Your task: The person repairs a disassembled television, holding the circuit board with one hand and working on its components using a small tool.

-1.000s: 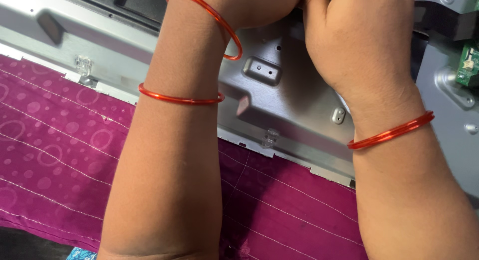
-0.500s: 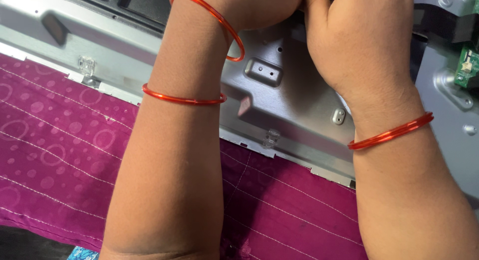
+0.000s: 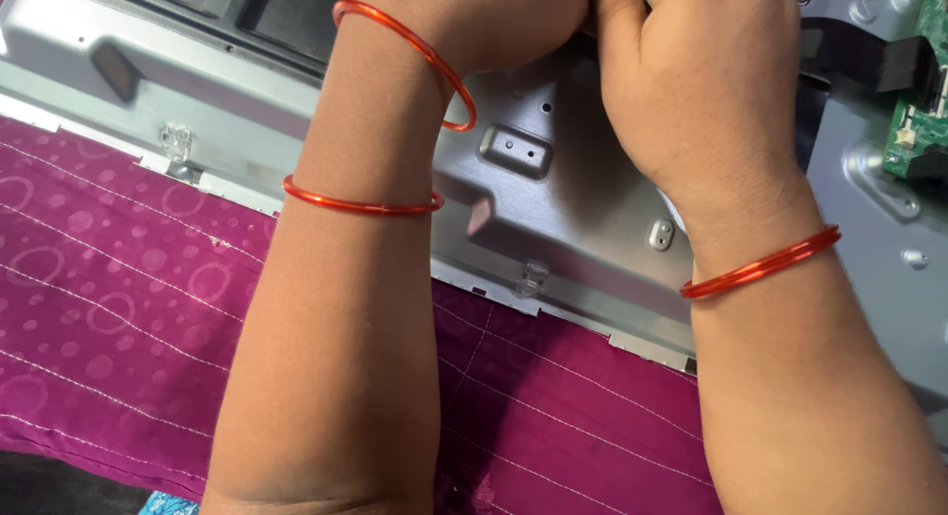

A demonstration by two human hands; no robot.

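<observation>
Basically, only 1 view here, the head camera looking down.

Both hands meet at the top edge of the frame, over the grey metal back panel (image 3: pixel 553 209). The left hand (image 3: pixel 494 16) is mostly cut off by the frame edge; its fingers are out of sight, so I cannot tell if they are clenched or loose. The right hand (image 3: pixel 691 90) is curled into a fist, knuckles up, thumb side pressed against the left hand. Whatever it pinches sits under the fingers, hidden, so I cannot tell what it grips.

Key relation: the panel lies directly beneath both sets of fingers, its long axis running from upper left to lower right across the view. The contact spot is at the fingertips, at the far side of the panel from the wrists. Both hands are equally close to it.

Just right of the right hand: a green circuit board (image 3: pixel 923 110). Nearer the wrists: the purple patterned cloth (image 3: pixel 128 308) under the panel. Red bangles (image 3: pixel 360 201) on both forearms, 2 left, 1 right.
</observation>
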